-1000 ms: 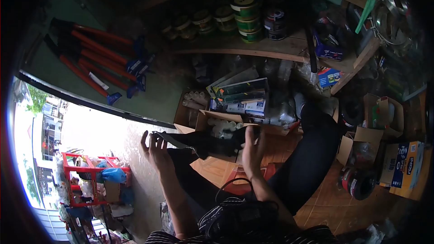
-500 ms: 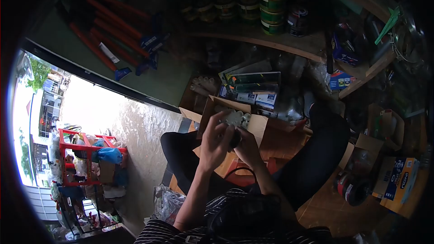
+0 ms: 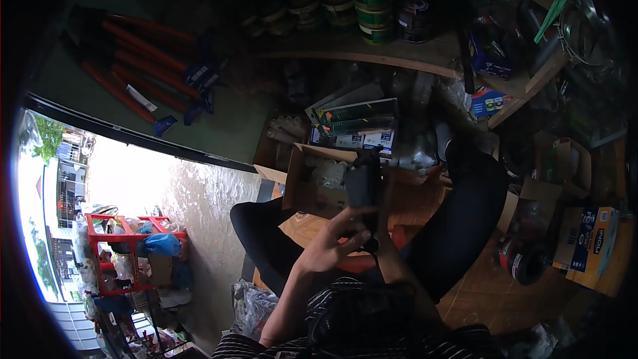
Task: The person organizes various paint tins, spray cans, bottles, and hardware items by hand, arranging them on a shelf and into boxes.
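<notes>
A black, blocky object [image 3: 362, 183] stands up between my hands, over the open cardboard box. Its exact kind is hard to make out in the dim light; a dark cord seems to run from its lower end. My left hand [image 3: 332, 242] is at its lower left side, the index finger across it and the other fingers bent against it. Mostly behind the object, my right hand [image 3: 387, 249] grips its lower part, the fingers largely hidden. The cardboard box [image 3: 312, 203] just beyond holds pale, clear plastic-looking pieces [image 3: 329, 174].
Flat packages [image 3: 359, 116] and a box of white rolls [image 3: 286, 126] lie farther back. Cans [image 3: 372, 10] line a shelf [image 3: 352, 58]. A black-and-red spool [image 3: 522, 262] and a yellow-blue carton [image 3: 588, 239] sit at right. A red rack [image 3: 106, 286] stands left, orange-handled tools [image 3: 143, 60] above.
The black object, earlier mostly covered by my hands, now stands raised and visible. My left hand has moved down from the box opening. The view has shifted slightly.
</notes>
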A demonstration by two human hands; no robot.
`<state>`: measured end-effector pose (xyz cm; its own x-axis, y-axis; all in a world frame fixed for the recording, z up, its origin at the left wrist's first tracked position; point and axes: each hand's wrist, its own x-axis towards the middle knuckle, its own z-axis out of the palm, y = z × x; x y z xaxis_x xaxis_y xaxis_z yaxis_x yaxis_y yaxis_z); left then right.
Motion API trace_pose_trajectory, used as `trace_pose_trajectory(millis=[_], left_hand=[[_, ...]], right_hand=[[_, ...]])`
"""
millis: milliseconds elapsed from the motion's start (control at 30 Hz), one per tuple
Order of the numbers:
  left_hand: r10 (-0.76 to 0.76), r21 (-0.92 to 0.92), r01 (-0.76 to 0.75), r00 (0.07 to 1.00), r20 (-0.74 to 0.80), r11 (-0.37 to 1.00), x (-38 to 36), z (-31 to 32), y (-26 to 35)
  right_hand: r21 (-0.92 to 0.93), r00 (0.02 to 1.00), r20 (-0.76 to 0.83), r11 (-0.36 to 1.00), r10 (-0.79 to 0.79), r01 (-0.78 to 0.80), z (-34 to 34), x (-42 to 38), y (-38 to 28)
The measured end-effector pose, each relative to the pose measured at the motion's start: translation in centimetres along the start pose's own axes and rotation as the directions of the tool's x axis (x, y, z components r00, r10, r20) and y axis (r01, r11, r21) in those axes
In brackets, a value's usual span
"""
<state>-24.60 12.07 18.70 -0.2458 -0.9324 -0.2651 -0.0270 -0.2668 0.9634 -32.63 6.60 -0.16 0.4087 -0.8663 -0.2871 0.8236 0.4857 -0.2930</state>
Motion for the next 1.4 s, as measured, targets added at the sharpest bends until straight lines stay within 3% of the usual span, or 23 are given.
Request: trace_pose_trajectory(millis=[100, 200, 400, 500, 600, 667, 733, 767, 800, 833, 900, 1000, 1100, 1200, 1233, 1333, 1400], left_hand=[[-0.059, -0.093, 0.061, 0.998, 0.018, 0.994, 0.2, -0.2, 0.4], [-0.047, -0.194, 0.080, 0.984, 0.170, 0.978, 0.8, 0.5, 0.1], [-0.072, -0.240, 0.108, 0.986, 0.153, 0.965, 1.0, 1.6, 0.4], [-0.037, -0.065, 0.047, 0.990, 0.138, 0.997, 1.8, 0.1, 1.3], [0.173, 0.052, -0.170, 0.984, -0.049, 0.984, 4.8, -2.9, 6.4], [0.466, 0.172, -0.442, 0.873, -0.142, 0.880, 8.7, -3.7, 13.0], [0.601, 0.207, -0.568, 0.780, -0.174, 0.797, 13.5, -4.0, 19.4], [0.744, 0.460, -0.608, 0.637, -0.202, 0.646, 16.5, -3.8, 22.3], [0.812, 0.582, -0.617, 0.567, -0.138, 0.529, 19.6, -4.3, 24.8], [0.867, 0.688, -0.609, 0.494, -0.060, 0.395, 22.5, -4.8, 27.1], [0.933, 0.904, -0.397, 0.360, -0.004, 0.157, 28.2, -6.3, 30.1], [0.961, 0.987, -0.137, 0.249, 0.119, -0.086, 33.6, -7.7, 33.2], [0.943, 0.984, -0.095, 0.287, 0.171, -0.150, 36.0, -8.5, 35.3], [0.897, 0.972, -0.212, 0.405, 0.178, -0.097, 37.0, -8.6, 37.8], [0.905, 0.986, -0.105, 0.394, 0.161, -0.130, 36.8, -7.7, 37.7], [0.867, 0.962, -0.047, 0.424, 0.263, -0.269, 36.4, -5.9, 38.6], [0.867, 0.930, -0.162, 0.336, 0.367, -0.331, 36.6, -4.3, 39.1]], right_hand=[[-0.054, 1.000, 0.006, 0.999, 0.006, -0.005, 0.3, -0.4, -1.2], [-0.118, 1.000, 0.005, 0.993, 0.003, -0.002, 0.6, -1.0, -2.2], [-0.325, 0.999, -0.010, 0.945, -0.037, 0.032, 1.5, -2.5, -3.5], [-0.437, 0.998, 0.005, 0.897, -0.068, 0.064, 1.7, -2.8, -3.7], [-0.509, 0.996, 0.025, 0.856, -0.087, 0.088, 1.9, -3.2, -3.8], [-0.551, 0.995, 0.036, 0.829, -0.096, 0.100, 2.1, -3.2, -3.9], [-0.587, 0.994, 0.041, 0.803, -0.101, 0.106, 2.3, -3.1, -4.0], [-0.597, 0.993, 0.045, 0.794, -0.107, 0.113, 2.4, -3.0, -4.1], [-0.608, 0.993, 0.050, 0.785, -0.111, 0.118, 2.4, -3.0, -4.2], [-0.617, 0.992, 0.058, 0.777, -0.114, 0.125, 2.5, -2.8, -4.3], [-0.634, 0.991, 0.068, 0.762, -0.116, 0.132, 2.5, -2.7, -4.5], [-0.650, 0.990, 0.080, 0.748, -0.113, 0.138, 2.5, -2.4, -5.0], [-0.654, 0.990, 0.088, 0.743, -0.113, 0.143, 2.6, -2.1, -5.6], [-0.653, 0.990, 0.091, 0.744, -0.109, 0.142, 2.7, -1.8, -6.0], [-0.654, 0.990, 0.091, 0.744, -0.105, 0.139, 2.7, -1.8, -6.1], [-0.664, 0.990, 0.103, 0.734, -0.095, 0.140, 2.6, -1.6, -6.3], [-0.670, 0.990, 0.108, 0.729, -0.093, 0.141, 2.5, -1.6, -6.5]])
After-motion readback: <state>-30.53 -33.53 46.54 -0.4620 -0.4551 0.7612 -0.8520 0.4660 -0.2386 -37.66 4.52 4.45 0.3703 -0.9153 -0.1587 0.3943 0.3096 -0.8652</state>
